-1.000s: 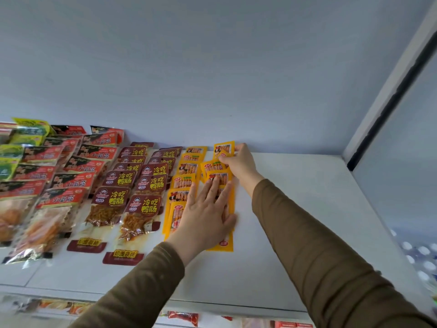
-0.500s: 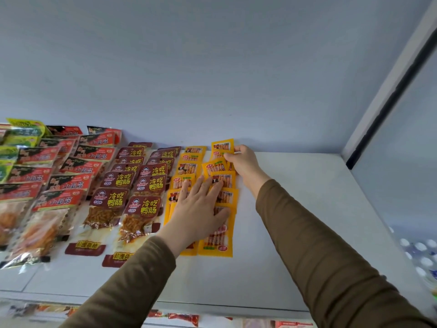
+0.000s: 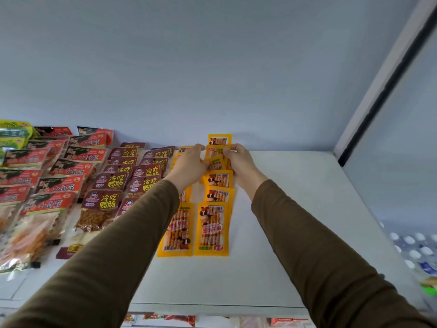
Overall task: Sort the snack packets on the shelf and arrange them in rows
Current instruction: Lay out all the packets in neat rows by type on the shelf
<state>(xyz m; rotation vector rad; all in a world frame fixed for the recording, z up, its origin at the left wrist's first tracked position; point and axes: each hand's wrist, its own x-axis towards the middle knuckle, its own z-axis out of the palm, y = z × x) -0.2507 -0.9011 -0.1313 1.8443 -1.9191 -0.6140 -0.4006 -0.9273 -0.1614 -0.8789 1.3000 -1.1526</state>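
Two rows of yellow snack packets [image 3: 211, 229] run from the front of the white shelf [image 3: 283, 209] back to the wall. My left hand [image 3: 189, 164] and my right hand [image 3: 238, 162] meet at the far end of the right row. Between them they hold a tilted yellow packet [image 3: 215, 163], fingers curled on its two sides. One more yellow packet [image 3: 220, 140] leans against the back wall just behind them. My left forearm covers part of the left yellow row.
Dark red packets [image 3: 107, 185] lie in rows left of the yellow ones. Red-and-black packets [image 3: 59, 183] and green ones [image 3: 14, 132] fill the far left. The shelf's right half is bare up to a grey side post [image 3: 378, 91]. More goods show below the front edge.
My left hand left the front yellow packets and reached back to join the right hand. The yellow packets now lie in two straighter rows. The right hand stayed at the back.
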